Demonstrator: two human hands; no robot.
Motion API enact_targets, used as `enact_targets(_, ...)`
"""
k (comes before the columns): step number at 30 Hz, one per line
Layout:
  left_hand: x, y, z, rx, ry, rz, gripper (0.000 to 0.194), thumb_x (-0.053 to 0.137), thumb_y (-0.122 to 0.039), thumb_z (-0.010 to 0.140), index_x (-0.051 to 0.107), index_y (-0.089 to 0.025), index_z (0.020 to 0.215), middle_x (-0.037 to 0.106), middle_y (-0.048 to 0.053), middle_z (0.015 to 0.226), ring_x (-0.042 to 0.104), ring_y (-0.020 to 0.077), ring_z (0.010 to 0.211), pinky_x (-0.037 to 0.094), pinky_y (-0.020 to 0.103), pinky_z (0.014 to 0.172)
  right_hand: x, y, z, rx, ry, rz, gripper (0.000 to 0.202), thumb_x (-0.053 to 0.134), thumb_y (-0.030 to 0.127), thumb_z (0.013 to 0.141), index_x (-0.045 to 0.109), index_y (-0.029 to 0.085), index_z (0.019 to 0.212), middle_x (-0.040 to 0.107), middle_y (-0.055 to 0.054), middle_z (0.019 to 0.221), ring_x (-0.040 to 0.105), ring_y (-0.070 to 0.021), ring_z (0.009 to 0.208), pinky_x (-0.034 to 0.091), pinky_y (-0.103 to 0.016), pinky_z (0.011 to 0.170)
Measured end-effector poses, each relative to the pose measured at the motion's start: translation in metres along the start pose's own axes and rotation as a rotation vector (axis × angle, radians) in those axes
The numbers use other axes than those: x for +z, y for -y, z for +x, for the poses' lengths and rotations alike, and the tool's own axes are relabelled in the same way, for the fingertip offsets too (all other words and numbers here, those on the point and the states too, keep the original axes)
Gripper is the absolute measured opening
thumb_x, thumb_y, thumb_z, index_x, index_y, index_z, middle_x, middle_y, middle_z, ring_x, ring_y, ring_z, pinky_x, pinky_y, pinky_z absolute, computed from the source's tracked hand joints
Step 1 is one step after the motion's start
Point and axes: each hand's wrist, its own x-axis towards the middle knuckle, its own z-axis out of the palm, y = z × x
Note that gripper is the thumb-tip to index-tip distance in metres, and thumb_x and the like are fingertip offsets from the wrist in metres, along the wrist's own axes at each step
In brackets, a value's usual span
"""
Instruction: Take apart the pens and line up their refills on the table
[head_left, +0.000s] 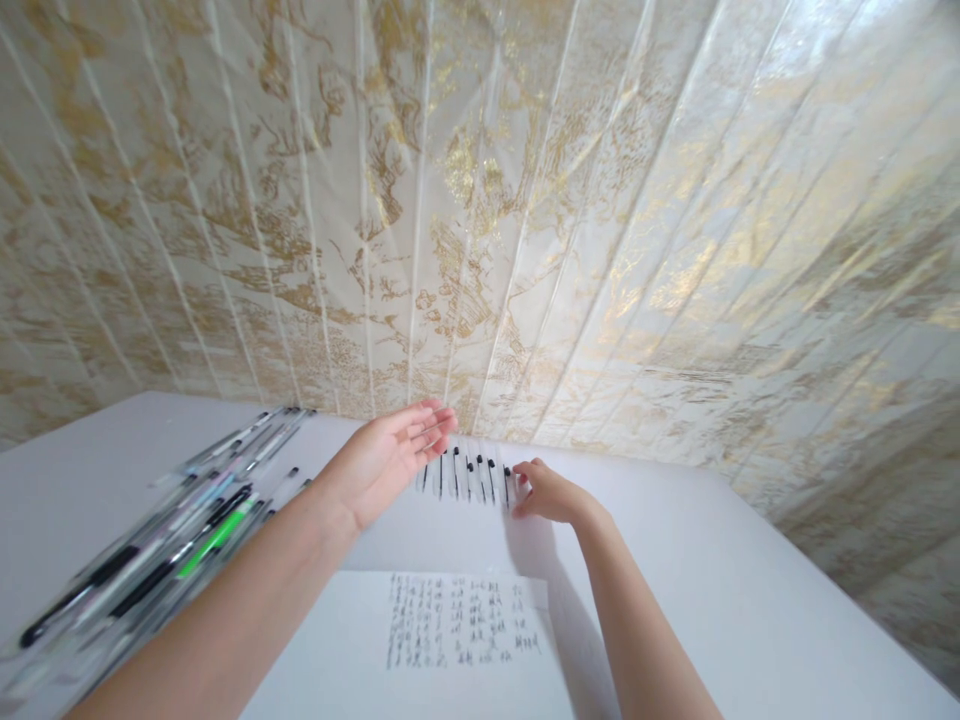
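Note:
Several thin pens (469,478) with black ends lie side by side in a row near the far edge of the white table (675,560). My left hand (401,445) is raised over the left end of this row, palm turned up and fingers apart, holding nothing. At the right end of the row, my right hand (541,490) has its thumb and fingers curved with a gap between them, beside the rightmost pen (507,486). Nothing shows in its grasp.
Many pens lie in a loose pile on the left, with a bright green one (214,543) among them. A sheet of paper (337,650) with handwriting lies between my forearms. Behind the table hangs a pleated gold-patterned curtain (450,200).

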Motion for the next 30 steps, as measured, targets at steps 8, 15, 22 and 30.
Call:
enact_targets(8,-0.002,-0.002,-0.002,0.01,0.008,-0.004,0.015,0.054,-0.008,0.079,0.063,-0.009,0.092,0.063,0.018,0.113,0.061,0.0224,0.105,0.053,0.025,0.076,0.005,0.006,-0.002,-0.012,0.016,-0.049,0.079,0.078,0.02,0.057,0.044,0.018,0.129,0.043,-0.011,0.124,0.06,-0.0168,0.081,0.045,-0.028,0.069)
enact_targets(15,0.001,-0.002,-0.003,0.008,-0.022,-0.008,0.016,0.054,-0.006,0.078,0.063,-0.01,0.091,0.065,0.017,0.108,0.063,0.0216,0.101,0.053,0.026,0.075,0.008,0.006,0.003,-0.05,0.003,-0.05,0.072,0.076,0.017,0.059,0.047,0.016,0.125,0.045,-0.011,0.12,0.059,-0.0166,0.082,0.044,-0.026,0.068)
enact_targets(22,0.0,-0.003,-0.002,0.001,-0.016,0.0,0.015,0.054,-0.007,0.078,0.063,-0.01,0.089,0.064,0.018,0.111,0.062,0.0216,0.102,0.052,0.025,0.076,0.009,0.004,0.007,-0.08,-0.036,-0.027,0.06,0.073,0.013,0.061,0.053,0.015,0.118,0.049,-0.01,0.115,0.058,-0.0158,0.081,0.043,-0.024,0.065)
enact_targets(30,-0.019,0.005,0.022,0.136,0.028,0.514,0.015,0.059,-0.02,0.079,0.066,-0.015,0.091,0.069,0.013,0.105,0.065,0.02,0.096,0.05,0.027,0.077,0.001,-0.003,0.007,-0.083,-0.054,0.042,0.064,0.073,0.015,0.063,0.051,0.015,0.123,0.053,-0.01,0.114,0.059,-0.0149,0.081,0.045,-0.024,0.065)
